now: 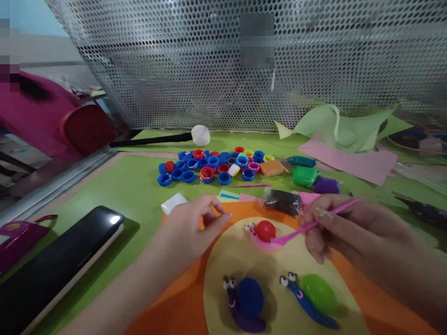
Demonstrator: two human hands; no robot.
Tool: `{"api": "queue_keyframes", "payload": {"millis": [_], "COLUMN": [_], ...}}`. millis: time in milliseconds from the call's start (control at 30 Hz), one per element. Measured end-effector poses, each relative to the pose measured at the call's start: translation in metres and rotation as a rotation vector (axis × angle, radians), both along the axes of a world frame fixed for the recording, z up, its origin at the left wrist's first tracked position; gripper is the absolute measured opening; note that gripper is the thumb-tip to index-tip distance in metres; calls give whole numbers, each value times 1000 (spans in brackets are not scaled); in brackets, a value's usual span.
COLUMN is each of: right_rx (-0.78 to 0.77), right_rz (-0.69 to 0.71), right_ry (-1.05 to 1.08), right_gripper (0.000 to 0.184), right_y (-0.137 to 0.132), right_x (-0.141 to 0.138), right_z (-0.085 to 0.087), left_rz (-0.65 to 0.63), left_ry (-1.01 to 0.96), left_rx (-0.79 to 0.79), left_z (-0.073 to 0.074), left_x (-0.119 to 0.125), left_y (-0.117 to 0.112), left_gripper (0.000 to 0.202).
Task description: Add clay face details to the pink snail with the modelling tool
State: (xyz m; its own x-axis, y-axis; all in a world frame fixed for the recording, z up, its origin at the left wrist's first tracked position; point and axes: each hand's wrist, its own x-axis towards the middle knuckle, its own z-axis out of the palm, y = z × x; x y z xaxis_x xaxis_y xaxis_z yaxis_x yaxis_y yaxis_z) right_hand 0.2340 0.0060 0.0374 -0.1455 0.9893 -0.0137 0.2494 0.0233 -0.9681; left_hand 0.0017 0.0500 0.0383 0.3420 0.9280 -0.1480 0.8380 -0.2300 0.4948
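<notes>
My right hand (344, 225) pinches a pink modelling tool (307, 227), its flat tip at the tail of a small pink clay snail (260, 239) with a red shell. Left of that snail is my left hand (199, 223), thumb and fingers apart, holding nothing. Nearer me lie two more snails on the yellow paper oval (275, 274): a purple one (240, 316) with a dark blue shell and a blue one (307, 304) with a green shell. Orange paper (171, 298) lies under the oval.
Several bottle caps (213, 161) are heaped behind the paper. Clay packets, among them a black one (282, 201) and a green one (305, 176), lie right of them. A long black case (66, 270) lies at left. A perforated metal panel (195, 70) stands behind the table.
</notes>
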Motion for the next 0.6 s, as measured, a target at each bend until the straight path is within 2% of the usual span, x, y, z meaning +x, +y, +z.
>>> {"api": "queue_keyframes", "payload": {"millis": [67, 167, 267, 433, 533, 600], "right_rx": [20, 31, 11, -58, -62, -53], "right_rz": [6, -2, 27, 49, 60, 61], "right_ry": [-15, -52, -68, -61, -77, -77], "right_gripper": [42, 43, 44, 34, 37, 38], "right_y": [8, 14, 17, 26, 31, 31], "right_x": [0, 0, -4, -18, -22, -22], "right_z": [-3, -11, -18, -23, -26, -28], "left_rz": [-67, -121, -118, -133, -180, -177], "left_ry": [114, 228, 316, 387, 426, 447], "left_rx": [6, 7, -2, -16, -55, -27], "left_z": [-11, -21, -21, -14, -17, -21], "left_x": [1, 5, 9, 13, 14, 15], "left_y": [9, 10, 0, -23, -31, -35], "left_gripper": [24, 25, 25, 27, 26, 25]}}
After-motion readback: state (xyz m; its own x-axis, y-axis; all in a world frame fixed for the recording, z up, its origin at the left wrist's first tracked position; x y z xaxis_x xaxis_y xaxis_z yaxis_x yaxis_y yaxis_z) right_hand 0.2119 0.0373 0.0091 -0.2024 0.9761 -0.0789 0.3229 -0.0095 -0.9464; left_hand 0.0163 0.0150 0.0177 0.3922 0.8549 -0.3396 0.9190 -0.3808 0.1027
